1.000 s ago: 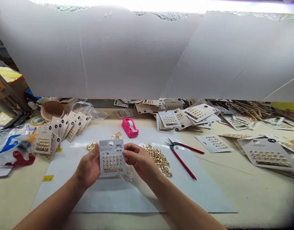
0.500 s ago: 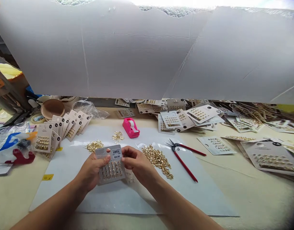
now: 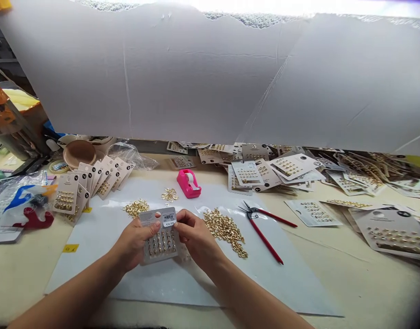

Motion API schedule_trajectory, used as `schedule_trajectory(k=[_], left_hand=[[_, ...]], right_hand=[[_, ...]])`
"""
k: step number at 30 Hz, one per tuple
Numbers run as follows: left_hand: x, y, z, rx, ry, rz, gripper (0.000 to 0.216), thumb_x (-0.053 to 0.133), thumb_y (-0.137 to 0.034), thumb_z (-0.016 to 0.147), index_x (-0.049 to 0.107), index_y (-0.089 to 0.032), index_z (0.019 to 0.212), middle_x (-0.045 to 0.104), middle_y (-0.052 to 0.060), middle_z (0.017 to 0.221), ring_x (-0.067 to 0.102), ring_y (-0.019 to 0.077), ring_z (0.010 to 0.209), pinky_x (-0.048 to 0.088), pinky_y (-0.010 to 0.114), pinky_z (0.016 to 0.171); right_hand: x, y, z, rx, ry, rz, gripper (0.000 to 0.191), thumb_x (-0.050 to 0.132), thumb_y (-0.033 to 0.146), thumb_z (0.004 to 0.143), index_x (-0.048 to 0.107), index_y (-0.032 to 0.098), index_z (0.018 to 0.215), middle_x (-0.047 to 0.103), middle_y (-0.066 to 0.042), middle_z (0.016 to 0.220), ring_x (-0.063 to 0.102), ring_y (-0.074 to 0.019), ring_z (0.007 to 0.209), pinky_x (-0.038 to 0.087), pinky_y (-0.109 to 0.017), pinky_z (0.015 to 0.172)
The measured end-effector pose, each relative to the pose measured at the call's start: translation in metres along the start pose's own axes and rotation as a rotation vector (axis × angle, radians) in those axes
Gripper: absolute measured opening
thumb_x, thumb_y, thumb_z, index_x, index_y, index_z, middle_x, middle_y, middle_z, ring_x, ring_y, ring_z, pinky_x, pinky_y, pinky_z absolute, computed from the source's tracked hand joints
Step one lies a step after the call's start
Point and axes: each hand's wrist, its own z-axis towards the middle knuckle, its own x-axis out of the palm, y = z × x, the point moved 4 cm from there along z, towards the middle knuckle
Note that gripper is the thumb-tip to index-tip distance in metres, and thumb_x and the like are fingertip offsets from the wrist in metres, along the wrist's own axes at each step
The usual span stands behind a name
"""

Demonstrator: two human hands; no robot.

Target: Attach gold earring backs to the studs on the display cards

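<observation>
My left hand (image 3: 132, 242) grips a grey earring card (image 3: 148, 260) by its left side, thumb across the front. Rows of small gold earrings cover the card, and its printed back faces up at the top beside a hang hole. On its upper right is a white price sticker (image 3: 168, 217), its lower edge looking slightly bent. The thumb and forefinger of my right hand (image 3: 196, 233) pinch at the sticker's lower right corner. A clear plastic piece (image 3: 185, 254) shows partly behind the card, mostly hidden by my right hand.
Gold pieces lie in a large pile (image 3: 225, 230) and two smaller heaps, the nearer one (image 3: 136, 208) behind my left hand. Red-handled pliers (image 3: 266, 237) lie right; a pink tape dispenser (image 3: 189, 184) stands behind. Carded earrings (image 3: 66, 194) fan out left, with more (image 3: 292, 165) heaped right.
The lower edge of the price sticker now looks bent, its print less clear. Both hands keep their hold on the card. The whole view has shifted slightly.
</observation>
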Motion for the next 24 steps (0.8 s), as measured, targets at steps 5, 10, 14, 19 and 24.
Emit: schedule_trajectory(k=[5, 10, 14, 19, 24], left_hand=[[0.000, -0.001, 0.001, -0.034, -0.029, -0.031, 0.040, 0.078, -0.024, 0.061, 0.062, -0.015, 0.097, 0.070, 0.006, 0.077, 0.067, 0.0227, 0.079, 0.049, 0.035, 0.076], [0.001, -0.005, 0.001, -0.041, 0.060, 0.026, 0.036, 0.077, -0.023, 0.061, 0.064, -0.015, 0.094, 0.069, 0.004, 0.074, 0.066, 0.0192, 0.068, 0.049, 0.031, 0.068], [0.006, -0.004, -0.001, -0.043, 0.203, 0.100, 0.033, 0.076, -0.023, 0.063, 0.067, -0.014, 0.094, 0.069, 0.004, 0.074, 0.064, 0.0170, 0.066, 0.048, 0.028, 0.067], [0.007, -0.003, -0.004, -0.099, 0.149, 0.093, 0.033, 0.077, -0.029, 0.062, 0.068, -0.012, 0.089, 0.067, 0.004, 0.066, 0.062, 0.0163, 0.062, 0.047, 0.026, 0.061], [0.006, -0.005, -0.005, -0.102, 0.043, 0.063, 0.034, 0.078, -0.028, 0.059, 0.068, -0.012, 0.086, 0.066, 0.004, 0.063, 0.062, 0.0172, 0.061, 0.048, 0.028, 0.061]], right_hand=[[-0.004, 0.006, 0.001, -0.237, -0.082, -0.343, 0.017, 0.065, 0.027, 0.068, 0.053, 0.020, 0.078, 0.050, 0.003, 0.066, 0.044, -0.0108, 0.056, 0.036, -0.023, 0.048], [0.002, 0.023, -0.013, -0.824, -0.113, -0.824, 0.021, 0.057, 0.014, 0.077, 0.064, 0.025, 0.093, 0.058, -0.007, 0.097, 0.058, -0.0194, 0.082, 0.050, -0.034, 0.066], [0.005, 0.027, -0.019, -0.980, -0.020, -0.940, 0.015, 0.057, 0.011, 0.080, 0.064, 0.024, 0.082, 0.062, -0.010, 0.107, 0.061, -0.0227, 0.095, 0.053, -0.038, 0.075], [0.009, 0.028, -0.024, -1.036, 0.000, -1.048, 0.012, 0.053, 0.013, 0.083, 0.061, 0.021, 0.079, 0.068, -0.010, 0.090, 0.065, -0.0222, 0.084, 0.054, -0.036, 0.066], [0.017, 0.031, -0.032, -1.127, -0.033, -1.137, 0.011, 0.050, 0.014, 0.086, 0.056, 0.021, 0.080, 0.066, -0.010, 0.085, 0.063, -0.0221, 0.084, 0.053, -0.037, 0.066]])
